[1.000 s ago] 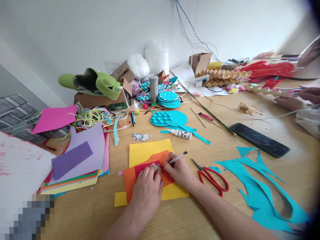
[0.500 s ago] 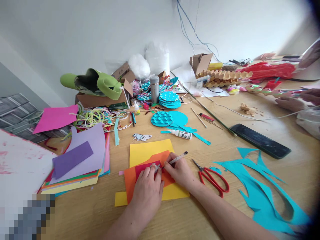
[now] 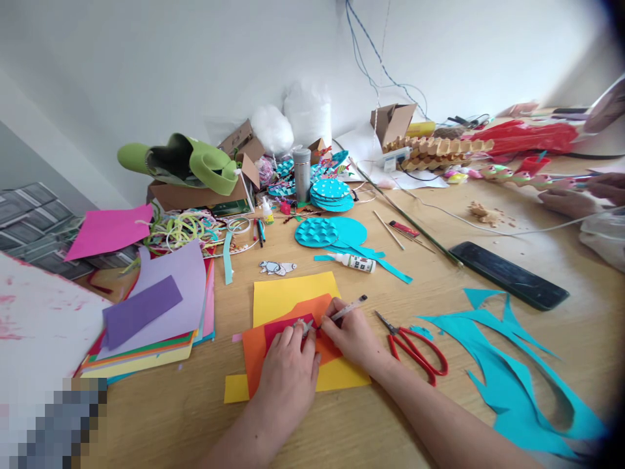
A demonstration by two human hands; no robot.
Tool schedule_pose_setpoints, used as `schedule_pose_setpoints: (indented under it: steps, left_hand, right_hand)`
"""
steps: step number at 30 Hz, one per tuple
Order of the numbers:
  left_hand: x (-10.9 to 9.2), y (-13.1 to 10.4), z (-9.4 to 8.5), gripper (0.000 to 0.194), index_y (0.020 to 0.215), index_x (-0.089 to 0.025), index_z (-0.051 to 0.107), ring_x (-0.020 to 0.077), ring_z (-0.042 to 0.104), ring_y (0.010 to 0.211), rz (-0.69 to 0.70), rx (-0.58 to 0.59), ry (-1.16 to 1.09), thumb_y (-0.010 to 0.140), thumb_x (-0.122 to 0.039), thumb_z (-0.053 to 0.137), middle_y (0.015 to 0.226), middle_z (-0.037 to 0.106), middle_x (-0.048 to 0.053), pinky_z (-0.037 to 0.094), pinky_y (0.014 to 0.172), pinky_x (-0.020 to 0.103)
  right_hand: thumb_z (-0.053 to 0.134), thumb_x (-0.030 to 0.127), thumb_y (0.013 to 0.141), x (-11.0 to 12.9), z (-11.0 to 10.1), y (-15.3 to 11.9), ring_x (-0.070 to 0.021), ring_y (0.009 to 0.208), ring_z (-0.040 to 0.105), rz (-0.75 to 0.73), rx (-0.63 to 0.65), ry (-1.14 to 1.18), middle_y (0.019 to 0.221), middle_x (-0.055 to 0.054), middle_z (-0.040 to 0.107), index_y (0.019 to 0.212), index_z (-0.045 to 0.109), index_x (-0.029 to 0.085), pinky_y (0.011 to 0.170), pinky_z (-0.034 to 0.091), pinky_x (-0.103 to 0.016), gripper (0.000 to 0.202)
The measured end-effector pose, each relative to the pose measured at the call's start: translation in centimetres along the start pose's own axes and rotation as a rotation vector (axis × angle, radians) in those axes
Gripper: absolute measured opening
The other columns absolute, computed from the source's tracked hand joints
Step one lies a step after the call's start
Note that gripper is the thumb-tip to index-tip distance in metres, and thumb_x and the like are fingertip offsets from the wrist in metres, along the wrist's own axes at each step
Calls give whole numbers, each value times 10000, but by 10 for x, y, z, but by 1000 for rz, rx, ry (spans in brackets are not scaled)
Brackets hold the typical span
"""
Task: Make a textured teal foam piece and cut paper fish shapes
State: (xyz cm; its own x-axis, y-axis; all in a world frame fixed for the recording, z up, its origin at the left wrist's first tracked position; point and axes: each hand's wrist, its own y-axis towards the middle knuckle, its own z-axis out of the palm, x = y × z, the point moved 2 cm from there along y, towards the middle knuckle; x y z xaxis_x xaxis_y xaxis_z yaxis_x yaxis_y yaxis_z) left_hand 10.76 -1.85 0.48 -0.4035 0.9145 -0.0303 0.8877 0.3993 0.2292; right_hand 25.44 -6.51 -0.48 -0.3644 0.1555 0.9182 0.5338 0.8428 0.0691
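Observation:
My left hand [image 3: 289, 371] lies palm down with its fingers stretched out, pressing a small grey paper cut-out [image 3: 306, 326] onto red paper [image 3: 274, 329]. Most of that cut-out is hidden by the fingertips. In the fingers of my right hand [image 3: 355, 335] is a pen [image 3: 350, 306], its writing end down at the red paper beside the cut-out. Orange paper [image 3: 252, 361] lies beneath the red sheet, over yellow paper [image 3: 293, 290]. Red-handled scissors [image 3: 417, 355] rest slightly open on the table, right of my right hand.
Turquoise paper scraps [image 3: 508, 371] and a black phone [image 3: 508, 273] lie to the right. A glue bottle [image 3: 359, 262] and turquoise discs [image 3: 349, 229] are ahead. Coloured sheets [image 3: 190, 296] are stacked at left. Another person's hands [image 3: 569, 200] are at the far right.
Almost nothing differs. Both my hands stay in place on the papers, with only a tiny shift at the left fingertips and the cut-out.

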Motion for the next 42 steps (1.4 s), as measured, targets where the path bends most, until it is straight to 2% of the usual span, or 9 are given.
schedule_pose_setpoints:
  steps: [42]
  left_hand:
    - [0, 0, 0, 364, 1223, -91, 593, 287, 581, 1004, -9, 9, -20, 876, -183, 536, 1200, 617, 156, 540, 842, 467]
  right_hand:
    - [472, 187, 725, -2, 0, 2, -109, 523, 431, -7, 9, -23, 568, 45, 469, 606, 411, 221, 506, 317, -236, 138]
